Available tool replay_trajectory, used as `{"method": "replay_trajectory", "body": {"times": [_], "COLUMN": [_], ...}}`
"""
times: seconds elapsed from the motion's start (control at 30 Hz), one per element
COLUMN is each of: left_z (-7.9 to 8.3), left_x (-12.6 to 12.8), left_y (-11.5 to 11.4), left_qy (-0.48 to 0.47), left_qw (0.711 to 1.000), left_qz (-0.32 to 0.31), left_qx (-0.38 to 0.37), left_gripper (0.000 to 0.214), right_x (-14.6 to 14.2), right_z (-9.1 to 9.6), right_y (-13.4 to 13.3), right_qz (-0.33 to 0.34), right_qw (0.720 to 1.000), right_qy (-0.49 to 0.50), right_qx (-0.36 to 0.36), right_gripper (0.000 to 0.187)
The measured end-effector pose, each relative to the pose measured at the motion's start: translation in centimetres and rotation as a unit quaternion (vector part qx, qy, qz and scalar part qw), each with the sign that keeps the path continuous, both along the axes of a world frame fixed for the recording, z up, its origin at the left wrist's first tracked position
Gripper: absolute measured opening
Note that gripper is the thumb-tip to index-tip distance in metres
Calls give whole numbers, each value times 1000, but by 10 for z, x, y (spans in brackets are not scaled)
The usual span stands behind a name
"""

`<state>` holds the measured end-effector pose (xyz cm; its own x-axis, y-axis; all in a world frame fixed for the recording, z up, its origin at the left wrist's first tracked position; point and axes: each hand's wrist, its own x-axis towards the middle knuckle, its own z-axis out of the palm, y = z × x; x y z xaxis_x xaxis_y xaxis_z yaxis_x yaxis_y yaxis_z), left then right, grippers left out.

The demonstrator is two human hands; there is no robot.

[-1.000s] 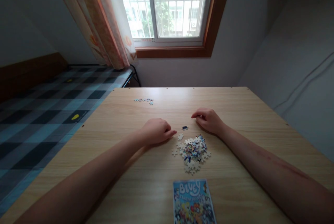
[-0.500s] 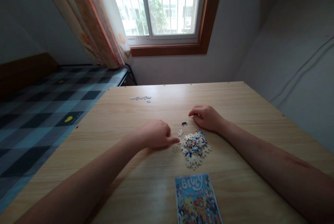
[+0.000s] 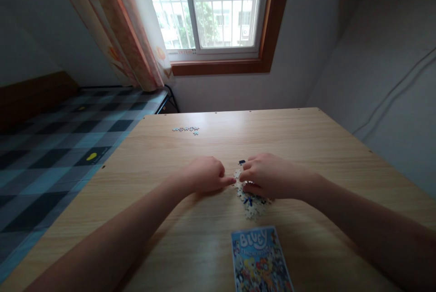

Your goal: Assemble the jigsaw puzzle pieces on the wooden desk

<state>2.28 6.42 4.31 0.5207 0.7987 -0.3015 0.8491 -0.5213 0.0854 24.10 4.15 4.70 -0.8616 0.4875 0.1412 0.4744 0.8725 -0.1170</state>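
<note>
A heap of jigsaw puzzle pieces (image 3: 254, 210) lies on the wooden table, many of them pale side up. My left hand (image 3: 206, 175) rests at the heap's left edge, most fingers curled under and one digit stretched toward the nearest pieces. Whatever may be inside that curl is hidden. Over the heap reaches my right hand (image 3: 267, 175), its thumb and fingers apart, covering much of the pile. Just beyond the heap lie a pale puzzle piece (image 3: 237, 173) and a dark puzzle piece (image 3: 241, 162), the latter near my right fingertips.
A joined strip of puzzle pieces (image 3: 185, 129) lies toward the far left of the table (image 3: 289, 133). Nearest me is a Bluey picture sheet or box (image 3: 261, 260). A bed with a checked cover (image 3: 81, 142) stands left, below a curtain and window.
My right hand has moved left and nearer, from beside the heap to over it, and its fingers have spread. My left hand stays almost in place. The view has shifted slightly.
</note>
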Motion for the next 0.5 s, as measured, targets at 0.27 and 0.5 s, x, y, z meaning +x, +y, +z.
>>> {"method": "replay_trajectory", "body": {"times": [0.27, 0.5], "left_z": [-2, 7], "left_x": [-3, -12], "left_y": [4, 13], "left_qy": [-11, -58], "left_qw": [1000, 996], "left_qz": [-19, -18], "left_qx": [1, -59], "left_gripper": [47, 44], "right_x": [-2, 5], "right_z": [0, 13], "right_y": [0, 7], "right_qz": [-20, -47], "right_qw": [999, 998], "right_qy": [-40, -37], "right_qx": [-19, -23], "right_gripper": [18, 20]}}
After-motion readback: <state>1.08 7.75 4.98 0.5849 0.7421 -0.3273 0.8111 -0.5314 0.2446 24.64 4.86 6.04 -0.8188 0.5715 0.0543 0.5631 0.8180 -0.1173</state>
